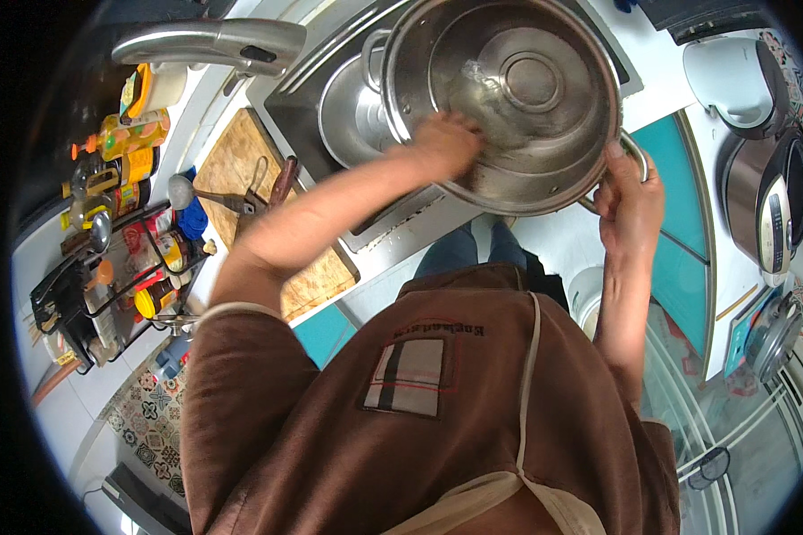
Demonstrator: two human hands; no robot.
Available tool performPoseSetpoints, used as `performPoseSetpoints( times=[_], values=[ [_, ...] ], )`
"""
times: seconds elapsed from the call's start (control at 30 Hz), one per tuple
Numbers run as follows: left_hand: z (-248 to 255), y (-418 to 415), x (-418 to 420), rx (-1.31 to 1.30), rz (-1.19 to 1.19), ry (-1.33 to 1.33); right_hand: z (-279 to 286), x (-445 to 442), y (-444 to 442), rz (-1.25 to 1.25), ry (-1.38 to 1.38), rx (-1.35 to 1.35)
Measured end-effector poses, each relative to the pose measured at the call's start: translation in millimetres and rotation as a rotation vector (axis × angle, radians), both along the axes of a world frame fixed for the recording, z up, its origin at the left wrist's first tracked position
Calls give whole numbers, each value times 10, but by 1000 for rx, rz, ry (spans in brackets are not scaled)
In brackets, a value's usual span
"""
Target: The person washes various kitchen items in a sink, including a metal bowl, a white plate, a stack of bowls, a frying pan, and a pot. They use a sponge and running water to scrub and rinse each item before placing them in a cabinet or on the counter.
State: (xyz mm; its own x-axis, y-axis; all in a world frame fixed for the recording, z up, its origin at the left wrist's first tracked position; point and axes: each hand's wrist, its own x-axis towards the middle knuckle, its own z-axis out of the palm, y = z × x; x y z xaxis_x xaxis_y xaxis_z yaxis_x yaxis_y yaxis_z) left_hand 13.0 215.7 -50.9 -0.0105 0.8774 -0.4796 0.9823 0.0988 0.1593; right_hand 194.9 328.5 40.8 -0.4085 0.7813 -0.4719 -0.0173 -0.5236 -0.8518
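A large stainless steel pot [528,77] is tipped over the sink [301,127], its inside turned up toward me. My right hand [632,197] grips the pot's loop handle [634,155] at the right rim. Inside the pot, near its left wall, is my left hand [445,144]. Its fingers are bent and blurred, and whether they hold anything is hidden. Partly under the pot, a smaller stainless steel bowl or pot [351,110] sits in the sink.
Left of the sink lies a wooden cutting board [318,284] with a wooden-handled tool [283,182] and a ladle [182,192]. A metal faucet [207,45] reaches in at upper left. Sauce bottles [134,134] line the left. A rice cooker [759,200] stands on the right counter.
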Motion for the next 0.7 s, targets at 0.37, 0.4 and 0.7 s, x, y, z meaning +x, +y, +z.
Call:
performPoseSetpoints(
  times=[0.37, 0.4, 0.7],
  values=[
    [135, 235, -244, -157, -232, 578, 29, -38, 21, 27, -63, 70],
    [-320, 119, -116, -108, 129, 388, 7, -32, 9, 23, -41, 56],
    [-530, 493, 197, 799, 103, -95, -19, 45, 91, 118, 14, -11]
  ],
)
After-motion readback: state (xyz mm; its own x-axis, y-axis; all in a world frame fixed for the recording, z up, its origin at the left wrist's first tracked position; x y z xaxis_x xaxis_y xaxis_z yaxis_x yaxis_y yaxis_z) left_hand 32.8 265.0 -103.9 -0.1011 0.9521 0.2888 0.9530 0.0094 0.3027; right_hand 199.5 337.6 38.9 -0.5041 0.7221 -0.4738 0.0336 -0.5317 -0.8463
